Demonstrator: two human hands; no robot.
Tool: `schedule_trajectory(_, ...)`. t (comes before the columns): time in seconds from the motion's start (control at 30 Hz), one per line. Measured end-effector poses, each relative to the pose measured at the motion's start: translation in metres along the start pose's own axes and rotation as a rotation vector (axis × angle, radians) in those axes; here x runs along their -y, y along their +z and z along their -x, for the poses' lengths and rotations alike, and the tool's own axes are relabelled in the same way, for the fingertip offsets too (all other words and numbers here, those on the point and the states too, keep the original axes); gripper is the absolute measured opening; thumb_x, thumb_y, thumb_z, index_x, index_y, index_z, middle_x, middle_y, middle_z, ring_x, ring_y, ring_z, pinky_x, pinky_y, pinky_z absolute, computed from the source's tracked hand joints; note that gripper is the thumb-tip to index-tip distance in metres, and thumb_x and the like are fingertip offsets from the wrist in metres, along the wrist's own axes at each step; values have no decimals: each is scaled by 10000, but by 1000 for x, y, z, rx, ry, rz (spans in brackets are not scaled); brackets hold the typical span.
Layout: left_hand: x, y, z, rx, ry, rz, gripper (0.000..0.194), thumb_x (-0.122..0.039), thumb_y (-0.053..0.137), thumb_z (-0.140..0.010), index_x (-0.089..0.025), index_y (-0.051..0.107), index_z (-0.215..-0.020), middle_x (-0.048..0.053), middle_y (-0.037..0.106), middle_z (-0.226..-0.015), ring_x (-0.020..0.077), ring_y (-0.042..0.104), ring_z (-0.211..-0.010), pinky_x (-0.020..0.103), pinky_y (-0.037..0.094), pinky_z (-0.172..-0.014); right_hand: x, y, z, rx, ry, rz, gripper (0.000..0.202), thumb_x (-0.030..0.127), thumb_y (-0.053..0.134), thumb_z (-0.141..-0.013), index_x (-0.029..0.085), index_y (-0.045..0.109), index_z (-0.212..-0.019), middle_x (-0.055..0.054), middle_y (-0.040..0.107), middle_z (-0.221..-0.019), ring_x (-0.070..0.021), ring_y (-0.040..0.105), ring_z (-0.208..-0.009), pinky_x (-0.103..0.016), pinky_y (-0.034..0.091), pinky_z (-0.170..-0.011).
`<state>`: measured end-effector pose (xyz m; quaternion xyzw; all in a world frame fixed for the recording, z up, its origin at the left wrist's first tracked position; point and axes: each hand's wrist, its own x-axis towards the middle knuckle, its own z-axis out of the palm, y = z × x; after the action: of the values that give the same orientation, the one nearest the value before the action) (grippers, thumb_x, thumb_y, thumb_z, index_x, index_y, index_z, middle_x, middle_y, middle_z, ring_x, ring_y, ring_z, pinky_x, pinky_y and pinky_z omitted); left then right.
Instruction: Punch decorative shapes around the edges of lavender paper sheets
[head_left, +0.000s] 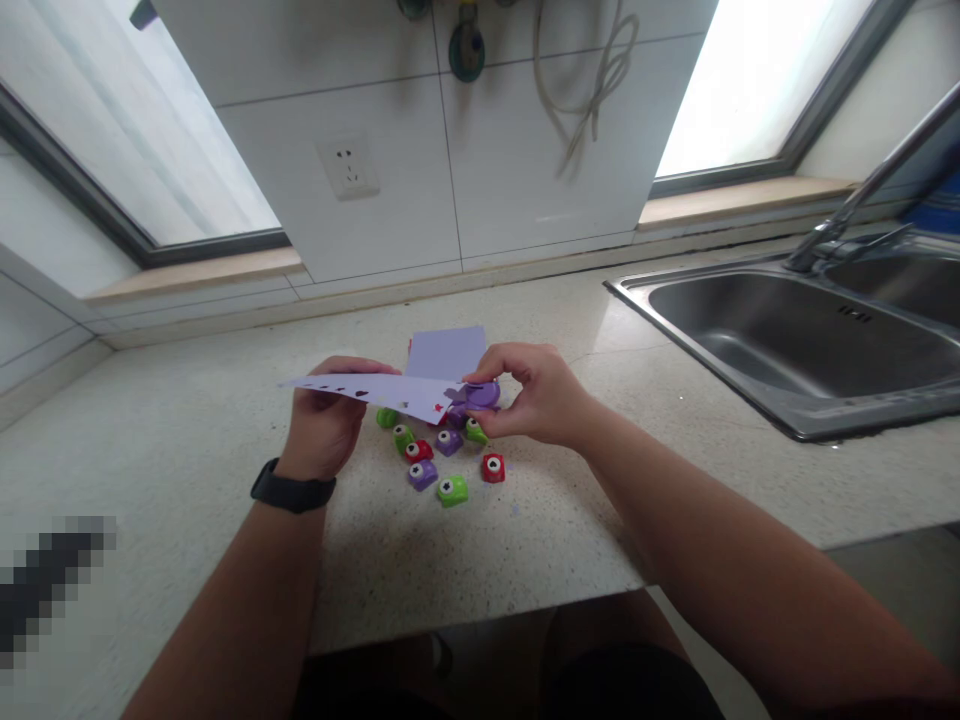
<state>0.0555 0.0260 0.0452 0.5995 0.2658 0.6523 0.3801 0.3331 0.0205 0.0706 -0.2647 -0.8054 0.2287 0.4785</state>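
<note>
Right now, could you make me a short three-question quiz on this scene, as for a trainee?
1. Which hand holds the rounded purple plastic punch?
2. True or false: the shiny stainless-steel sink is left of the thin pale-lavender paper sheet.
3. How many dark cut-outs show in that sheet: (a) none, (b) exactly one, (c) several?

Key: 1. The bare right hand. 2. False; it is to the right. 3. c.

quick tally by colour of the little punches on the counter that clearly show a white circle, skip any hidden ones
Green punches: 3
Purple punches: 2
Red punches: 2
Total: 7
</note>
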Motion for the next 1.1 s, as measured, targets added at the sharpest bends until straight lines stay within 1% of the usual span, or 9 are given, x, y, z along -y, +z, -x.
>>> schedule_trajectory(0.13,1,0,0,1,0,12,295,-411,953,-716,-228,819,-904,66,817,-903,230,787,-848,333,644,-756,1,-1,0,0,-6,14,241,218,872,-667,187,746,-870,-6,764,-817,-141,680,-725,-286,490,-691)
schedule_trajectory(0.27,1,-1,0,-1,-7,13,290,-388,956,-719,-225,815,-913,63,815,-907,219,786,-853,320,638,-773,1,-2,0,6,-22,20,228,229,865,-682,182,750,-873,-12,771,-824,-145,690,-733,-286,494,-700)
schedule_trajectory(0.47,0,0,1,-21,-41,-36,317,-451,955,-703,-245,804,-889,47,800,-898,229,778,-856,363,647,-799,-1,-1,0,-14,-34,27,241,239,866,-673,173,728,-859,-17,757,-809,-144,675,-709,-282,489,-679)
schedule_trajectory(0.63,1,-2,0,-43,-31,-34,260,-369,957,-712,-228,814,-876,49,791,-876,182,747,-801,281,630,-745,-1,0,-2,-14,-23,26,285,259,845,-689,194,706,-929,-15,740,-860,-158,658,-766,-301,498,-731)
schedule_trajectory(0.77,2,-5,-1,-59,-50,-19,249,-355,957,-705,-246,811,-876,37,788,-876,175,735,-755,267,618,-674,-2,-1,-3,4,-58,32,292,252,809,-725,206,685,-985,-27,734,-920,-174,660,-828,-314,509,-771)
schedule_trajectory(0.87,4,-7,-1,-57,-36,-3,308,-431,959,-688,-261,808,-895,38,791,-895,200,750,-800,313,630,-729,-2,-1,-3,3,-114,43,277,220,780,-750,204,672,-1004,-38,717,-947,-173,650,-839,-321,515,-790)
schedule_trajectory(0.97,3,-8,-1,-65,-22,33,398,-522,943,-682,-233,799,-914,70,797,-923,228,762,-849,357,634,-787,-3,0,-4,-8,-129,40,268,215,774,-765,195,670,-1012,-49,710,-954,-181,658,-852,-337,521,-809)
schedule_trajectory(1.03,1,-9,-3,-83,-9,63,382,-516,930,-698,-217,793,-892,84,799,-930,237,762,-890,368,630,-814,-5,0,-3,-21,-126,38,276,226,780,-768,197,669,-1020,-50,713,-965,-185,665,-858,-343,524,-812)
schedule_trajectory(1.1,-1,-10,-4,-100,7,72,297,-467,909,-733,-230,788,-865,70,797,-927,240,755,-936,388,619,-871,-7,-1,-3,-32,-123,41,286,230,785,-769,202,667,-1028,-47,713,-969,-184,665,-857,-342,525,-805)
